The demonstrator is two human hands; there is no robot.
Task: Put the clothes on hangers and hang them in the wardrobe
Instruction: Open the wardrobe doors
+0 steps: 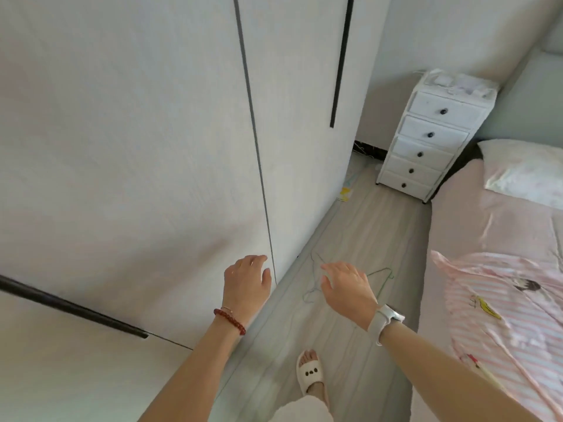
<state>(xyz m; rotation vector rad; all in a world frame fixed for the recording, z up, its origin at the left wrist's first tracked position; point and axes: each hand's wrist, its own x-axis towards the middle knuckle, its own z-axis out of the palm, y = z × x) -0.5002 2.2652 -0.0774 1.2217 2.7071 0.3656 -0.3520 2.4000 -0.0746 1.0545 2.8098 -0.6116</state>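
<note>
The white wardrobe (146, 153) fills the left side, its doors closed, with long black handles. My left hand (246, 284) reaches toward the door's lower edge by the gap between two doors, fingers relaxed and empty. My right hand (347, 287) hovers open over the floor, holding nothing. Thin green wire hangers (380, 277) lie on the grey floor just beyond my right hand. A pink striped garment (502, 312) with a cartoon print lies spread on the bed at the right.
A white drawer chest (426, 147) stands at the far end of the narrow aisle. The pink bed (475, 220) with a pillow (524, 169) bounds the right side. My foot in a white slipper (310, 373) stands on the floor. Yellow paper scraps (345, 193) lie near the wardrobe base.
</note>
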